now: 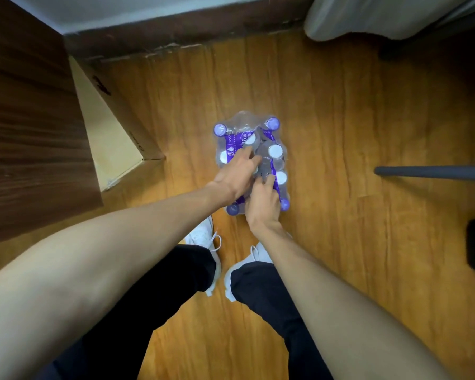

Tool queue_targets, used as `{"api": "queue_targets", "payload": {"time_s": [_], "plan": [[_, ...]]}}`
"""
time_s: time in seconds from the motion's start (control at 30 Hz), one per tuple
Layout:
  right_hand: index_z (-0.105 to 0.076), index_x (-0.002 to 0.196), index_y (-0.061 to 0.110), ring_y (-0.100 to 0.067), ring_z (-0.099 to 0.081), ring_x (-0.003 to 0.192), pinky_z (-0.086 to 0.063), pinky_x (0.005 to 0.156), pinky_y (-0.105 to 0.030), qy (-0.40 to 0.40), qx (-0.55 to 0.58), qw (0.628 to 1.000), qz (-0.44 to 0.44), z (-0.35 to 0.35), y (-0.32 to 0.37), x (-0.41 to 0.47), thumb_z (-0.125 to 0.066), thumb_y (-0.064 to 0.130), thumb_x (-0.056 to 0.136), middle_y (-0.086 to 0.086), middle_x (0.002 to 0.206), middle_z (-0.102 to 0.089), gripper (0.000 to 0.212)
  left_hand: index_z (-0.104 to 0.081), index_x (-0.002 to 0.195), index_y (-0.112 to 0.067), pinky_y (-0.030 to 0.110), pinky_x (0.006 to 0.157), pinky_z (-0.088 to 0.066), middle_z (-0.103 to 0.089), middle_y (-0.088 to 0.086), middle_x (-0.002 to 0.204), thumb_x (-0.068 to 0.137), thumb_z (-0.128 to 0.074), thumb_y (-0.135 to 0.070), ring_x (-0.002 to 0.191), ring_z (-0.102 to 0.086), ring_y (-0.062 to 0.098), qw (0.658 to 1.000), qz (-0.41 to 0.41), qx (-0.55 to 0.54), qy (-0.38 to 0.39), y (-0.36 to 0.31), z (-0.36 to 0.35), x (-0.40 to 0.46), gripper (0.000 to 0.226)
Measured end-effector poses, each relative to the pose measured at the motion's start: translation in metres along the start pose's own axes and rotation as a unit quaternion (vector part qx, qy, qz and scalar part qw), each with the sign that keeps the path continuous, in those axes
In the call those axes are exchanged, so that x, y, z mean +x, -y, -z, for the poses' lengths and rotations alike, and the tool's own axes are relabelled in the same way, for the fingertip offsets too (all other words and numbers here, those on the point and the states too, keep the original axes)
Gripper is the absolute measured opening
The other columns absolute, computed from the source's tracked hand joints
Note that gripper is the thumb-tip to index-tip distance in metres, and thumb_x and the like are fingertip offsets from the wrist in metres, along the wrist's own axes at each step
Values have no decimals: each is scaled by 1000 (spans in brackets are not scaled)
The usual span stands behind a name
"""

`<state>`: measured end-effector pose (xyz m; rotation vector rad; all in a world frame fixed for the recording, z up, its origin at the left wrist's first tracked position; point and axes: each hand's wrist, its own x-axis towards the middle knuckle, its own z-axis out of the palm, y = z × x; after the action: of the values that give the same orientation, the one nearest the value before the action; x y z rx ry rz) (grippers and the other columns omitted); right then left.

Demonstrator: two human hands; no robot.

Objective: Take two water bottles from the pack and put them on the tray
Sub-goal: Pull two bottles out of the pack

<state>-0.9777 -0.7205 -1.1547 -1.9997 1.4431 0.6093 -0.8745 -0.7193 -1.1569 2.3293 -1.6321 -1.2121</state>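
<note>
Shrink-wrapped pack (pixel 251 160) standing on the floor (pixel 340 133); left hand (pixel 235 175) and right hand (pixel 262 207) dig curled fingers into its film, no bottle freed. Risk: sudden tearing topples bottles.

Bare forearms (pixel 99 250), dark trousers (pixel 159 294), white laced sneakers (pixel 203 237).
</note>
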Motion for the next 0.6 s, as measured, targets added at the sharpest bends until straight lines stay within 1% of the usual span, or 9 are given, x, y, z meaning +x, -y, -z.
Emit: {"api": "queue_targets", "payload": {"time_s": [0.07, 0.13, 0.2, 0.27, 0.33, 0.37, 0.47, 0.5, 0.6], "plan": [[-53, 120, 6, -38, -69, 96, -56, 79, -45, -20, 8, 1000, 2, -6, 0, 2, -59, 6, 94, -15, 129, -47, 27, -58, 119, 0, 44, 96, -45, -50, 21, 127, 89, -59, -6, 111, -49, 36, 1000, -16, 11, -22, 1, -5, 7, 31], [-54, 116, 5, -39, -69, 92, -57, 75, -46, -32, 37, 999, 0, -9, -2, 3, -60, 4, 92, -15, 125, -49, 25, -60, 112, 0, 42, 94, -45, -51, 21, 128, 86, -63, -5, 111, -50, 37, 999, -26, 7, -32, 3, -7, 11, 27], [-56, 113, 4, -40, -68, 93, -56, 78, -49, -32, 60, 998, -4, -7, -5, 4, -60, 2, 92, -15, 123, -49, 22, -62, 102, 2, 35, 82, -41, -54, 21, 121, 82, -67, -6, 104, -52, 37, 999, -24, -11, -36, 4, -5, 10, 23], [-59, 111, 3, -40, -67, 95, -55, 81, -49, -32, 75, 997, -5, -1, -8, 1, -59, 0, 91, -16, 122, -50, 20, -62, 94, 4, 26, 71, -29, -56, 22, 110, 77, -68, -5, 94, -55, 39, 999, -16, -35, -36, 3, 1, 4, 19], [-61, 108, 3, -40, -66, 94, -55, 81, -47, -38, 92, 995, -1, 7, -10, -5, -59, 1, 89, -16, 121, -51, 19, -62, 93, 4, 24, 67, -23, -57, 23, 106, 75, -68, -3, 90, -56, 38, 998, -17, -50, -38, 0, 8, -4, 20], [-62, 106, 3, -40, -66, 94, -55, 80, -46, -42, 103, 994, 0, 12, -9, -11, -59, 1, 89, -16, 120, -52, 18, -62, 95, 4, 25, 67, -26, -57, 22, 106, 75, -68, -2, 90, -56, 38, 998, -19, -52, -42, -4, 14, -9, 22], [-63, 105, 2, -39, -64, 97, -52, 80, -42, -51, 137, 989, -6, 31, -4, -32, -60, 3, 87, -15, 117, -54, 18, -63, 102, 3, 41, 75, -44, -57, 21, 108, 77, -68, -1, 94, -57, 37, 997, -15, -63, -52, -20, 36, -29, 26], [-64, 106, 3, -39, -64, 99, -51, 81, -41, -53, 142, 988, -6, 39, -1, -40, -62, 4, 87, -15, 117, -54, 19, -63, 102, 2, 42, 76, -45, -58, 20, 109, 77, -68, -2, 95, -57, 37, 996, -12, -63, -54, -25, 45, -38, 26], [-64, 107, 4, -37, -64, 101, -50, 82, -38, -54, 154, 987, -6, 67, 6, -68, -65, 10, 89, -14, 119, -55, 19, -63, 102, 1, 37, 74, -41, -59, 18, 108, 76, -70, -3, 95, -58, 36, 996, -4, -67, -63, -41, 72, -67, 27]]}}
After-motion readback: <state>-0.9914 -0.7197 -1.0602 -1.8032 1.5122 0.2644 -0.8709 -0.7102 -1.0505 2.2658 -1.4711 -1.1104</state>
